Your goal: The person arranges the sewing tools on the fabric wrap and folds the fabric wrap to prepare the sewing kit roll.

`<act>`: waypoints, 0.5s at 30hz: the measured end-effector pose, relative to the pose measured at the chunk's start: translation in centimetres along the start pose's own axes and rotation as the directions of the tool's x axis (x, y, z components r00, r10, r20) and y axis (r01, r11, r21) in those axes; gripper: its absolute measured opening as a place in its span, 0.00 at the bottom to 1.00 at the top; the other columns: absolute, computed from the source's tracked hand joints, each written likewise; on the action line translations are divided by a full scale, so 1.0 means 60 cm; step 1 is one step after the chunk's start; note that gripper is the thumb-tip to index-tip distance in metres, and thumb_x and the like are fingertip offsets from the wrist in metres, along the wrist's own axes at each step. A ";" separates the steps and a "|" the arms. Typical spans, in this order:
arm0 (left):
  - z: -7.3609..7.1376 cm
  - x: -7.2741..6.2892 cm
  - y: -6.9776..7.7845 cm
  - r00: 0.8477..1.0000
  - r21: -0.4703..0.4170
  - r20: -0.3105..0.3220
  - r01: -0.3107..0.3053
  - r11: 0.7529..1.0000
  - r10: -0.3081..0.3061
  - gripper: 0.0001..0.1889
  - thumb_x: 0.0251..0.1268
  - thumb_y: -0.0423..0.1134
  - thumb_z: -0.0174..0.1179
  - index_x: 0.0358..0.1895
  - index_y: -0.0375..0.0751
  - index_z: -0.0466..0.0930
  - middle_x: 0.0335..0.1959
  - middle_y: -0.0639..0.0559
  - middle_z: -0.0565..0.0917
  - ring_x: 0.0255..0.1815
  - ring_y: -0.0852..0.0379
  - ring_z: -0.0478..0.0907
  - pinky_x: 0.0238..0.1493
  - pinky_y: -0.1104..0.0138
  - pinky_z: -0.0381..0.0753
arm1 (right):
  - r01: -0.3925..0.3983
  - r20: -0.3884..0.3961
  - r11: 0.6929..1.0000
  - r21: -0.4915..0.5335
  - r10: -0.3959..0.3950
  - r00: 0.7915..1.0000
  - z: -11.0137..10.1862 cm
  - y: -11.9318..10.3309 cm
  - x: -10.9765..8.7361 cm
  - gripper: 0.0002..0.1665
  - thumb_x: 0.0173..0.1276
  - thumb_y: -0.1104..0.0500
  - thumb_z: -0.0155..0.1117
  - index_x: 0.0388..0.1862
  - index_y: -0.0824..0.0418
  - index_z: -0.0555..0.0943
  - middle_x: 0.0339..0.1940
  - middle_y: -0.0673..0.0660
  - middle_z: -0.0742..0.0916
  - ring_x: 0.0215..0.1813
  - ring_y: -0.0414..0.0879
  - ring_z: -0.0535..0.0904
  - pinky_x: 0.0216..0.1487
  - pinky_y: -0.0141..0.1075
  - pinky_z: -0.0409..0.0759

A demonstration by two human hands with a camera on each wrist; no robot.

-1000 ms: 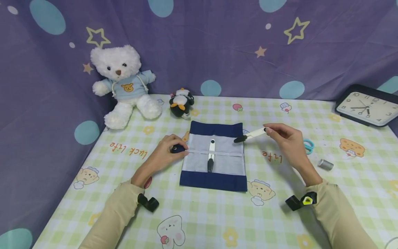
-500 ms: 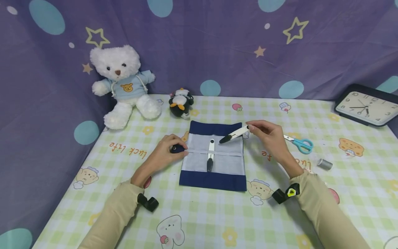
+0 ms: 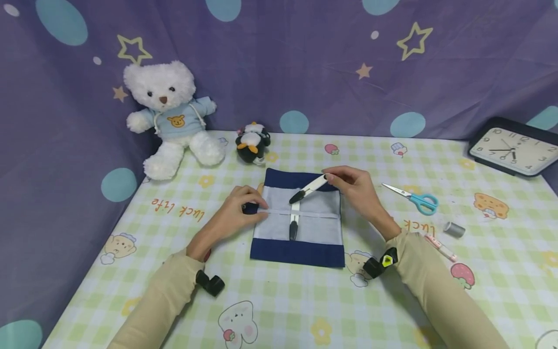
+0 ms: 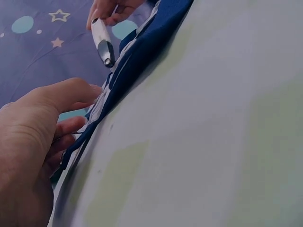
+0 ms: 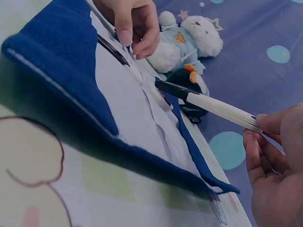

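Note:
An unfolded navy cloth case (image 3: 298, 252) with pale grey lining and a narrow band across its middle lies on the table in the head view. My left hand (image 3: 239, 208) pinches its left edge, beside a small dark tab (image 3: 250, 208). In my right hand (image 3: 355, 191) I pinch the end of a slim white, black-capped tool (image 5: 222, 109), shaped like thread snips. Its black end slants down over the lining, above the band. A second tool of the same look (image 3: 294, 228) lies under the band, its upper end partly hidden by the held one.
On the right lie blue-handled scissors (image 3: 422, 202), a grey thread spool (image 3: 455, 229) and a small pink-and-white stick (image 3: 441, 248). A clock (image 3: 514, 148) stands at the back right. A white teddy bear (image 3: 174, 121) and a penguin toy (image 3: 253, 144) sit at the back left.
My right hand has moved left with the white tool, from beyond the case's right edge to over its lining. The scissors came into full view. My left hand has stayed at the edge.

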State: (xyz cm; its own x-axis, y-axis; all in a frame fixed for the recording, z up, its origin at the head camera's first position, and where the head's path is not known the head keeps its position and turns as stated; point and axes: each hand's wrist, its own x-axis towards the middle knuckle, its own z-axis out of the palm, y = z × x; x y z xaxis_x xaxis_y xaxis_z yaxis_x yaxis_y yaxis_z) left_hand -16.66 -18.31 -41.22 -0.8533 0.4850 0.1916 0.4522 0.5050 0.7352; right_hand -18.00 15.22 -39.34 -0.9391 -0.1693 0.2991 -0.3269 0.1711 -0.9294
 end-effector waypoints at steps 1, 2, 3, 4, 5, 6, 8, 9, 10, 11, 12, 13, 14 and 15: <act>0.001 0.001 0.001 1.000 0.002 0.003 -0.001 1.000 0.001 0.06 0.65 0.39 0.74 0.43 0.48 0.90 0.48 0.53 0.79 0.53 0.49 0.68 0.55 0.50 0.69 | 0.006 0.007 1.000 0.005 -0.006 1.000 0.003 0.000 0.002 0.12 0.76 0.66 0.64 0.54 0.71 0.86 0.49 0.67 0.88 0.43 0.43 0.83 0.45 0.35 0.81; 0.002 0.001 0.001 1.000 0.002 0.006 0.003 1.000 -0.003 0.06 0.65 0.39 0.74 0.43 0.48 0.90 0.48 0.53 0.79 0.53 0.49 0.69 0.56 0.50 0.69 | 0.014 0.016 1.000 0.009 -0.014 1.000 0.006 0.000 0.004 0.12 0.76 0.67 0.64 0.54 0.72 0.86 0.50 0.68 0.88 0.43 0.44 0.84 0.46 0.35 0.81; 0.002 0.002 0.001 1.000 0.005 0.007 0.002 1.000 -0.002 0.06 0.65 0.39 0.74 0.43 0.47 0.90 0.48 0.53 0.79 0.54 0.48 0.69 0.57 0.50 0.69 | 0.019 0.021 1.000 0.009 -0.019 1.000 0.009 0.000 0.006 0.12 0.76 0.67 0.64 0.54 0.72 0.86 0.50 0.68 0.88 0.43 0.44 0.83 0.46 0.35 0.81; 0.004 0.003 0.002 1.000 0.006 0.008 0.001 1.000 -0.001 0.06 0.65 0.38 0.74 0.44 0.47 0.90 0.48 0.53 0.80 0.54 0.48 0.69 0.58 0.49 0.69 | 0.022 0.026 1.000 0.007 -0.022 0.999 0.012 0.000 0.007 0.12 0.76 0.67 0.65 0.54 0.71 0.86 0.50 0.67 0.88 0.44 0.44 0.84 0.46 0.34 0.81; 0.004 0.003 0.002 1.000 0.008 0.009 -0.003 1.000 0.003 0.07 0.65 0.38 0.74 0.44 0.47 0.90 0.49 0.53 0.80 0.54 0.48 0.69 0.58 0.49 0.69 | 0.023 0.031 1.000 0.002 -0.024 0.999 0.014 0.000 0.009 0.12 0.76 0.67 0.65 0.54 0.71 0.86 0.50 0.67 0.88 0.44 0.44 0.84 0.46 0.33 0.80; 0.006 0.004 0.002 1.000 0.009 0.010 -0.008 1.000 0.008 0.07 0.65 0.38 0.74 0.44 0.47 0.90 0.49 0.52 0.80 0.54 0.48 0.69 0.58 0.48 0.69 | 0.023 0.035 1.000 0.002 -0.023 0.999 0.016 -0.001 0.011 0.12 0.76 0.67 0.65 0.54 0.71 0.86 0.50 0.67 0.88 0.44 0.46 0.84 0.46 0.34 0.80; 0.008 0.007 0.004 1.000 0.008 0.010 -0.018 1.000 0.018 0.07 0.64 0.37 0.74 0.44 0.47 0.91 0.49 0.52 0.80 0.54 0.48 0.69 0.59 0.48 0.68 | 0.018 0.043 1.000 -0.004 -0.018 0.999 0.021 -0.002 0.014 0.12 0.76 0.66 0.65 0.54 0.70 0.87 0.50 0.66 0.88 0.45 0.51 0.84 0.46 0.35 0.81; 0.010 0.008 0.004 1.000 0.008 0.012 -0.024 1.000 0.024 0.07 0.64 0.37 0.74 0.44 0.47 0.91 0.48 0.52 0.80 0.54 0.48 0.69 0.59 0.49 0.68 | 0.016 0.049 1.000 -0.010 -0.015 0.999 0.022 -0.002 0.016 0.12 0.76 0.66 0.64 0.55 0.69 0.87 0.49 0.65 0.89 0.45 0.54 0.84 0.46 0.36 0.81; 0.011 0.009 0.004 0.999 0.007 0.014 -0.029 1.000 0.029 0.07 0.64 0.37 0.74 0.43 0.47 0.91 0.48 0.53 0.80 0.54 0.48 0.69 0.59 0.49 0.69 | 0.012 0.055 1.000 -0.012 -0.012 0.998 0.024 -0.003 0.018 0.12 0.77 0.66 0.64 0.55 0.69 0.87 0.48 0.65 0.89 0.45 0.57 0.84 0.46 0.37 0.81; 0.013 0.011 0.004 0.999 0.008 0.015 -0.039 0.999 0.039 0.06 0.64 0.37 0.74 0.43 0.47 0.91 0.48 0.53 0.80 0.54 0.48 0.69 0.58 0.50 0.69 | 0.008 0.062 1.000 -0.014 -0.007 0.998 0.026 -0.002 0.019 0.13 0.77 0.65 0.64 0.55 0.69 0.87 0.47 0.64 0.89 0.45 0.59 0.83 0.46 0.39 0.81; 0.016 0.012 0.003 0.999 0.010 0.017 -0.051 0.999 0.051 0.06 0.64 0.37 0.74 0.43 0.47 0.91 0.48 0.53 0.80 0.53 0.48 0.69 0.57 0.50 0.69 | 0.004 0.069 1.000 -0.017 -0.003 0.998 0.027 -0.002 0.020 0.13 0.77 0.65 0.64 0.55 0.68 0.86 0.46 0.64 0.89 0.45 0.61 0.83 0.46 0.40 0.81; 0.018 0.014 0.003 0.998 0.011 0.019 -0.065 0.998 0.065 0.06 0.64 0.37 0.74 0.42 0.47 0.91 0.48 0.52 0.80 0.53 0.48 0.69 0.57 0.50 0.69 | 0.000 0.076 1.000 -0.019 0.001 0.997 0.028 -0.003 0.021 0.13 0.78 0.65 0.63 0.56 0.68 0.86 0.45 0.64 0.89 0.45 0.62 0.83 0.46 0.41 0.81; 0.020 0.015 0.002 0.997 0.019 0.019 -0.079 0.997 0.079 0.06 0.64 0.37 0.74 0.42 0.47 0.91 0.48 0.52 0.80 0.52 0.49 0.69 0.56 0.51 0.69 | -0.002 0.083 1.000 -0.023 0.004 0.997 0.029 -0.002 0.022 0.13 0.78 0.65 0.63 0.56 0.68 0.86 0.45 0.64 0.89 0.45 0.63 0.82 0.46 0.42 0.81; 0.022 0.016 0.002 0.996 0.025 0.021 -0.090 0.996 0.090 0.06 0.64 0.37 0.74 0.42 0.47 0.91 0.49 0.52 0.80 0.52 0.49 0.69 0.55 0.51 0.69 | -0.003 0.088 1.000 -0.024 0.005 0.996 0.031 -0.003 0.024 0.13 0.78 0.65 0.63 0.56 0.69 0.86 0.45 0.64 0.89 0.45 0.63 0.83 0.47 0.42 0.82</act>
State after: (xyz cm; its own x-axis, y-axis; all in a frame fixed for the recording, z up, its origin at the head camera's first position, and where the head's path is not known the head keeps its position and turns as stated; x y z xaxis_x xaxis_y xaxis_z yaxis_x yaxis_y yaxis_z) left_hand -17.08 -16.84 -41.81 -0.8034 0.5436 0.2430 0.5338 0.4767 0.6985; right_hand -19.07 13.18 -39.17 -0.9276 -0.2535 0.2744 -0.3268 0.1947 -0.9248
